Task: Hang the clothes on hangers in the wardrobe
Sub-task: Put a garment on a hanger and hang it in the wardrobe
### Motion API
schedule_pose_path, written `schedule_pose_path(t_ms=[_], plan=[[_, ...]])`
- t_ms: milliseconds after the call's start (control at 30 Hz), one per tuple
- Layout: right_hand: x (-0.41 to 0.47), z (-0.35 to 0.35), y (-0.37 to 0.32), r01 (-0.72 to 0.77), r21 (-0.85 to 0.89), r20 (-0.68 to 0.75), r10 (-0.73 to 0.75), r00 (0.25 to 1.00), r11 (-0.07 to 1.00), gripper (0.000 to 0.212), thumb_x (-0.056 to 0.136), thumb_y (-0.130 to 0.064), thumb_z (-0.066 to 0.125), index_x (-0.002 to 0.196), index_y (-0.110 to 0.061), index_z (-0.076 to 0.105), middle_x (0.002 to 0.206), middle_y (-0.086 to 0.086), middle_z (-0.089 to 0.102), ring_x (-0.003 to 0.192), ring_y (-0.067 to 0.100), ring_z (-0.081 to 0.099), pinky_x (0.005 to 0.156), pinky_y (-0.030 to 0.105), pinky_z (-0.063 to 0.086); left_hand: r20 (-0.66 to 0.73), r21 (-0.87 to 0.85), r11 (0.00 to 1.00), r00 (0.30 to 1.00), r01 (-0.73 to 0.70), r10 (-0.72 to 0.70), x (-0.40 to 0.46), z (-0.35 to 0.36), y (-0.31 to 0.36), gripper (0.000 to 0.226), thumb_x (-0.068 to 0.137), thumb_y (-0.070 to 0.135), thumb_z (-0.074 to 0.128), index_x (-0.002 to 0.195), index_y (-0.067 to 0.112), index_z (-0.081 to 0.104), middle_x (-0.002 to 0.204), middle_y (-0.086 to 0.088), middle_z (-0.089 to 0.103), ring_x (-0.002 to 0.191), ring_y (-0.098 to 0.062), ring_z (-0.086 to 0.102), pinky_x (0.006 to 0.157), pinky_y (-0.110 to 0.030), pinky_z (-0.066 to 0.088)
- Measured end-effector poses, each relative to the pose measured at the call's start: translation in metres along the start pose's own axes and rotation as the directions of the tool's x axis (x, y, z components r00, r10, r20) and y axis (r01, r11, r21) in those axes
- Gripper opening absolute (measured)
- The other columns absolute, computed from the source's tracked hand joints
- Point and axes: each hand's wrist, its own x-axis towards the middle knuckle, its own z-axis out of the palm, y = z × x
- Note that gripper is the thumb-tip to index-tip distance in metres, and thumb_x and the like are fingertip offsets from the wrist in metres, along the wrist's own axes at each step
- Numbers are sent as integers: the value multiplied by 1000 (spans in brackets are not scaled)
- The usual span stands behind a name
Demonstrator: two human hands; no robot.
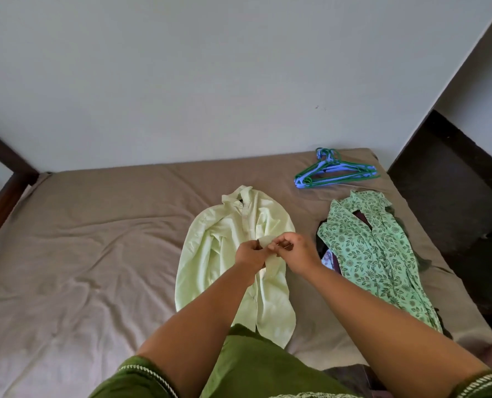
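While both hands (left, right) pinch pale shirt placket, hangers lie apart

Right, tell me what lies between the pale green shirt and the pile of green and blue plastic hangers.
Only bare brown bedsheet separates the pale green shirt from the plastic hangers, per the head view.

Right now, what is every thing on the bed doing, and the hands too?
Pale shirt: lying flat on the bed, front up, collar far from the person.
Left hand: pinching the shirt's front.
Right hand: pinching the shirt's front too.
Hangers: stacked, lying unused.
Leafy shirt: spread over a clothes pile.
Bed: covered by a wrinkled brown sheet.
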Motion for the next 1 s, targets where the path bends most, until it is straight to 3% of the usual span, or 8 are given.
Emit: schedule_pose_path(t_ms=[100,167,267,367,567,700,800,1000], plan=[[-17,-8,19,124,-129,-94,-136,986,984,15,84,-14,72,94,-4,66,87,0,60,67,-5,53,63,-1,37,46,-273,957,995,95,-86,-19,21,-12,30,90,5,63,112,14,44,89,-12,62,67,-15,60,70,-23,55],[-28,-2,38,154,-204,-21,-161,987,967,25,88,-16,68,110,-7,62,105,7,51,81,6,52,71,1,36,57,-410,898,987,158,-147,-29,32,-29,31,92,-3,56,113,12,39,84,-12,60,67,-16,60,73,-24,55],[-47,23,75,44,-360,231,44,972,932,32,93,-23,59,123,-12,56,123,11,47,103,24,55,88,26,44,-3,-130,968,976,215,-217,-37,27,-77,42,93,2,51,129,11,33,100,-16,60,82,-23,60,74,-29,50],[-72,51,97,25,-462,421,195,886,886,33,96,-24,54,128,-15,51,129,10,45,115,25,52,96,31,43,-132,228,944,968,239,-213,-46,-4,-124,53,94,11,51,140,9,26,125,-20,56,111,-33,58,87,-33,47],[-74,103,81,-15,-414,492,238,838,910,28,92,-21,59,119,-13,60,124,9,57,112,22,56,93,26,43,-317,3,952,904,305,-288,-46,-86,-179,53,80,39,61,123,15,43,110,-11,65,98,-29,63,88,-40,52],[-55,143,62,50,-415,533,198,823,908,26,93,-19,58,117,-11,63,123,8,61,112,23,57,90,23,41,-403,-44,968,883,246,-242,-32,-120,-203,29,97,45,43,105,17,48,92,-2,67,94,-28,66,89,-46,52],[-39,181,55,126,-428,580,165,797,895,31,94,-18,55,124,-14,58,130,10,55,117,25,55,96,26,41,-436,-79,963,859,260,-267,-21,-139,-216,28,97,46,42,102,19,48,100,-6,65,97,-29,64,90,-48,52],[-21,270,70,386,-525,765,222,605,759,60,95,-47,49,148,-25,32,152,13,26,140,30,28,114,38,26,-382,49,959,892,280,-241,-3,-164,-214,34,93,38,57,119,19,45,106,2,60,100,-22,59,85,-33,50]])
